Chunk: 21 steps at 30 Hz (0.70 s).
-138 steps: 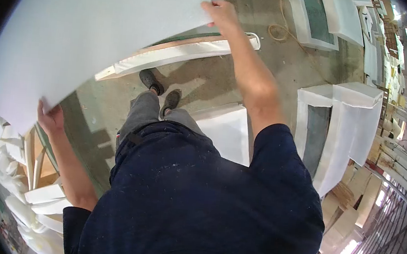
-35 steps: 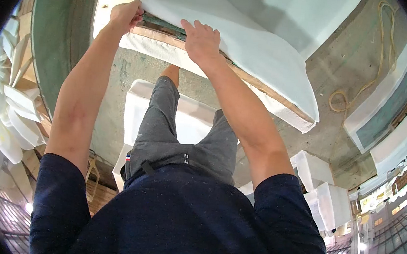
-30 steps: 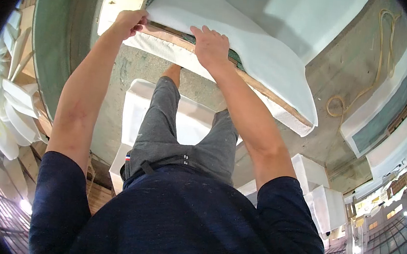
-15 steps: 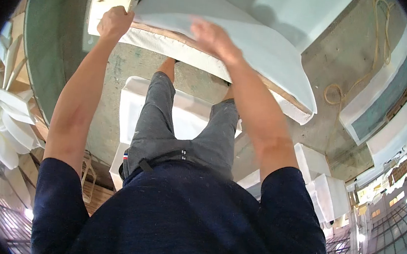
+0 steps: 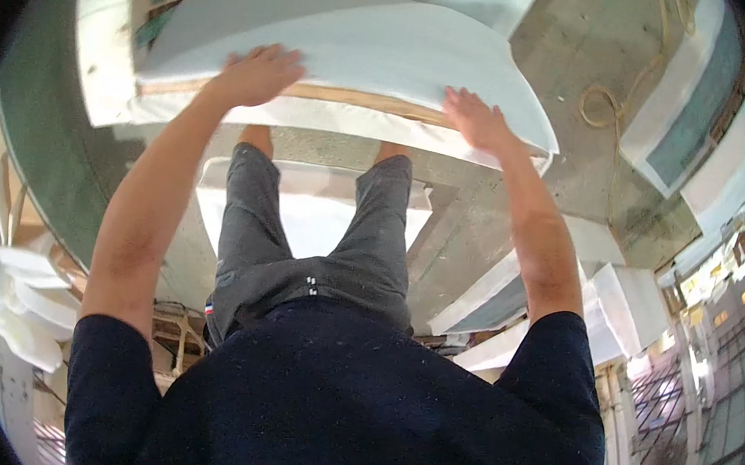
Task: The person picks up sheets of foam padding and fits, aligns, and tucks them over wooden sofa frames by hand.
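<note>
A pale grey-blue sheet of fabric (image 5: 373,40) lies over a frame in front of my legs. Along its near edge runs a strip of bare wood (image 5: 358,99), with a white padded side (image 5: 347,121) below it. My left hand (image 5: 260,76) rests flat near the left part of that edge, fingers stretched out on the sheet. Farther right, my right hand (image 5: 480,122) is spread over the wood strip and the sheet's edge. Neither hand holds anything.
A white padded block (image 5: 318,196) sits behind my lower legs. At the right are a looped yellowish hose or cord (image 5: 602,107) on the floor and white-covered frames (image 5: 689,111). White pieces (image 5: 22,288) are heaped at the left. A pale padded panel (image 5: 104,36) adjoins the sheet.
My left hand has left the corner by the pale panel and opened flat on the sheet. My right hand has moved right along the edge. The sheet's near edge now lies straighter along the wood.
</note>
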{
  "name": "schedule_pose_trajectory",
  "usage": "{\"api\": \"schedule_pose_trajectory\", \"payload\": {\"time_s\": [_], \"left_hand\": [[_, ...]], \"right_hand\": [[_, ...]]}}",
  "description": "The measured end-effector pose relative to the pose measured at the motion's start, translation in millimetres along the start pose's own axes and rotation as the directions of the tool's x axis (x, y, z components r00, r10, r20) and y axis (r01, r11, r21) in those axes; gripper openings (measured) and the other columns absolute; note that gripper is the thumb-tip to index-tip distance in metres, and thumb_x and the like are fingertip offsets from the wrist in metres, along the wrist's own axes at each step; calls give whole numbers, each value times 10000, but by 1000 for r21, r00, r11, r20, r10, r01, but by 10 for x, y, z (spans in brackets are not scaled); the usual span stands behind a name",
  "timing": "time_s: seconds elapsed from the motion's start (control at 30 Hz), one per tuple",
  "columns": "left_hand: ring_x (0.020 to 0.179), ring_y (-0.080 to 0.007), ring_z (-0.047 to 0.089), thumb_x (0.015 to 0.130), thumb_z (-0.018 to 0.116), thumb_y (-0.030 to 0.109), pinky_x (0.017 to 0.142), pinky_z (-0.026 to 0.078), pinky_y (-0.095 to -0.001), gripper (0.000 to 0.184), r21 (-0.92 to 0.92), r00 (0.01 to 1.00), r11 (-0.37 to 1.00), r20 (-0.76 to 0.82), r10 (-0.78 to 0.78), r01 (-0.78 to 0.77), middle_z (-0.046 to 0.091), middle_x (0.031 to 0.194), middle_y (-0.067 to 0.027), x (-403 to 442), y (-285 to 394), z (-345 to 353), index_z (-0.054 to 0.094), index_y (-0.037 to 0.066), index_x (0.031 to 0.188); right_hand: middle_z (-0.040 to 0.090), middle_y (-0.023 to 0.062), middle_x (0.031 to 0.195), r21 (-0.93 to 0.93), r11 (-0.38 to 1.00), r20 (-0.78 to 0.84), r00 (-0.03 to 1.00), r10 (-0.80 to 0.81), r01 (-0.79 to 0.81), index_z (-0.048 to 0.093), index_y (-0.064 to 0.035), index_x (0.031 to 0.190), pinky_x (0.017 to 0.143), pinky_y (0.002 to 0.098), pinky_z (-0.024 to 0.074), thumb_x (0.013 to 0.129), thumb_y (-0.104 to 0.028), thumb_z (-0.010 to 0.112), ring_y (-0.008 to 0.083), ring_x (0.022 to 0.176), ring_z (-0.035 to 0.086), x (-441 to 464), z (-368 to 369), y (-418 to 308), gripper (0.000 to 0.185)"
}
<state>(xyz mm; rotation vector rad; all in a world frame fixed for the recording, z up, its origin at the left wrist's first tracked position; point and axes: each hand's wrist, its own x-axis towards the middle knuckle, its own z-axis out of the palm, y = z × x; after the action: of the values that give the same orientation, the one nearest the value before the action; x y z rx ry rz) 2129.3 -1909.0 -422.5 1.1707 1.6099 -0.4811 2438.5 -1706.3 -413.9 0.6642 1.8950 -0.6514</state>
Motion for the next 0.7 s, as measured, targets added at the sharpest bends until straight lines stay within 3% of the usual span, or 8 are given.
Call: {"api": "schedule_pose_trajectory", "payload": {"time_s": [0.1, 0.13, 0.17, 0.23, 0.27, 0.47, 0.6, 0.7], "left_hand": [[1378, -344, 208, 944, 252, 526, 1040, 172, -662, 553, 140, 980, 988, 175, -89, 65, 190, 1523, -3, 144, -298, -60, 277, 259, 1427], [1371, -379, 204, 948, 229, 537, 1038, 175, -663, 566, 161, 991, 987, 134, -10, -12, 168, 1528, -37, 463, -798, 310, 253, 258, 1439], [1374, -402, 174, 921, 232, 602, 1048, 161, -656, 638, 284, 968, 946, 234, 88, -154, 142, 1529, -89, 502, -868, 263, 211, 254, 1455], [1384, -401, 133, 864, 275, 688, 1059, 127, -649, 757, 106, 930, 940, 145, -339, 326, 110, 1528, -136, 428, -181, 36, 163, 247, 1469], [1388, -391, 130, 867, 275, 685, 1063, 119, -645, 762, 85, 951, 963, 155, -266, 256, 112, 1527, -136, 448, 131, -25, 162, 234, 1470], [1403, -343, 108, 883, 300, 652, 1089, 90, -598, 755, 55, 985, 995, 158, 71, -80, 116, 1527, -136, 1280, 1906, -127, 165, 204, 1474], [1407, -328, 105, 885, 330, 637, 1108, 75, -558, 744, -49, 966, 973, 112, 231, -227, 124, 1526, -135, 1895, 2928, -126, 192, 199, 1470], [1408, -326, 103, 885, 347, 626, 1113, 78, -543, 739, -52, 948, 955, 117, 295, -291, 122, 1527, -131, 2271, 3381, -115, 196, 199, 1469]], "right_hand": [[367, 110, 1434, 502, 862, -154, 988, 11, 68, 382, -113, 1383, 1082, 432, 288, 974, -407, 307, 329, 1318, 335, 191, 197, 1370, 509], [417, 129, 1394, 541, 839, -227, 970, 86, 52, 431, -99, 1349, 1060, 403, 315, 958, -441, 338, 337, 1284, 380, 255, 122, 1671, 528], [466, 147, 1354, 579, 815, -298, 941, 163, 42, 480, -85, 1315, 1038, 374, 343, 941, -476, 369, 344, 1250, 425, 296, -5, 1956, 552], [419, 138, 1397, 784, 608, -131, 925, 356, -123, 420, -62, 1355, 1048, 437, 303, 914, -483, 436, 320, 1280, 397, 403, -215, 2284, 609], [396, 133, 1419, 857, 478, -27, 909, 416, -194, 391, -51, 1375, 1053, 469, 284, 901, -486, 469, 308, 1295, 383, 514, -217, 2396, 648], [531, 105, 1234, 767, 583, 73, 939, 336, -268, 498, -58, 1267, 878, 423, 410, 856, -517, 535, 247, 1101, 510, 1730, 304, 3203, 617], [606, 71, 903, 728, 647, 75, 965, 252, -225, 624, -34, 920, 663, 340, 442, 850, -511, 557, 188, 771, 541, 2168, 434, 3243, 486], [594, 64, 715, 887, 441, -15, 945, 326, -138, 643, -43, 755, 590, 327, 442, 823, -466, 598, 175, 664, 542, 2522, 670, 3193, 430]]}}
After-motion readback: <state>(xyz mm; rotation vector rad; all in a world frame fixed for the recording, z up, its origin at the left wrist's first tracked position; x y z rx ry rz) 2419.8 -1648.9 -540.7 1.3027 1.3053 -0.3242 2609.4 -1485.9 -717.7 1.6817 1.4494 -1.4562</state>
